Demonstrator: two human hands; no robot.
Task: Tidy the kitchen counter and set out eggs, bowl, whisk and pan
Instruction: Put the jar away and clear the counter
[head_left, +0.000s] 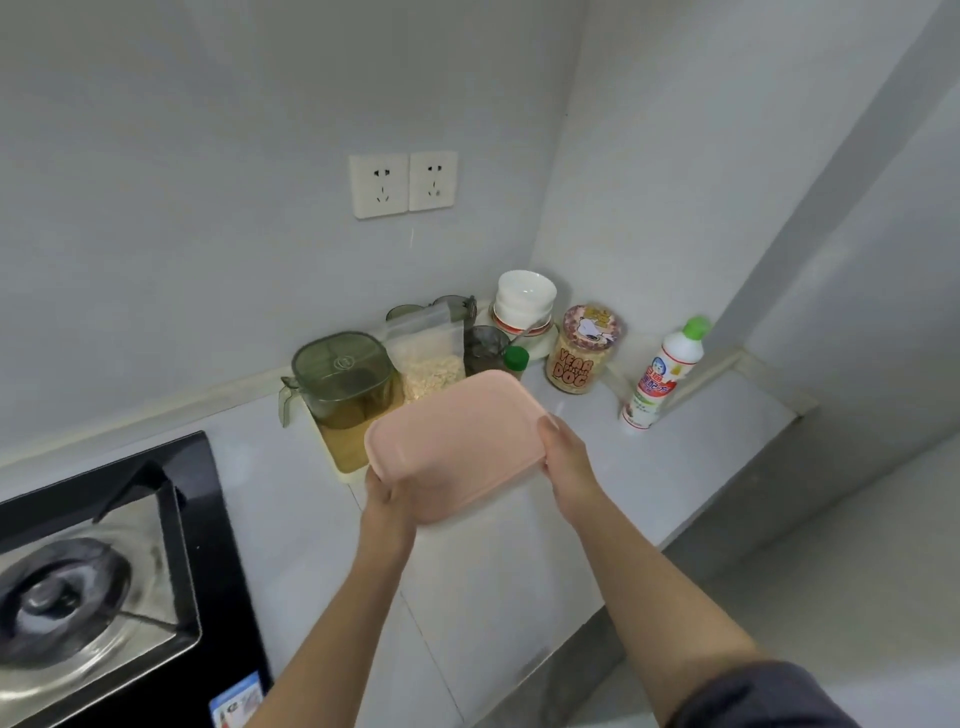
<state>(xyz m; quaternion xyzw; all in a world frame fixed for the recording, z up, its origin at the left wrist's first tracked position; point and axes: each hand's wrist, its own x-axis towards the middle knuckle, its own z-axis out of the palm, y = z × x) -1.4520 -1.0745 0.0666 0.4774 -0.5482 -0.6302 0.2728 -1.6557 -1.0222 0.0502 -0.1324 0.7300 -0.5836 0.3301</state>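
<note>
- Head view: a person holds a pink tray (457, 441) with both hands above the white worktop (691, 467) of a kitchen corner, the tray tilted and clear of the surface.
- The left hand (387, 499) grips the tray's near left corner. The right hand (563, 457) grips its right edge, with fingers (549, 428) curled over the rim.
- The white bowls (524, 299) stand stacked on a plate in the back corner, against the wall and well behind the tray.
- Just right of the bowls stands a jar (579, 358) whose label reads "YEAR" and "DOG" in orange letters. The small words between them are too small to read, and a cartoon dog shows on the lid.
- Further right stands a white bottle (662, 374) with a green cap. The writing on its red and blue label is too blurred to read.
- Left of the tray, a clear jug (340, 379) with a green lid sits on a pale wooden board (343, 452). The lid carries a round embossed mark that cannot be read.
- Beside the jug leans a zip bag (428, 353) of pale flakes, with dark glass cups (485, 345) and a small green-capped bottle (515, 359) behind the tray's far edge.
- A black gas hob (104, 571) fills the lower left. A blue sticker (236, 699) on its front edge is illegible.
- Two white wall sockets (404, 183) sit side by side above the worktop.
</note>
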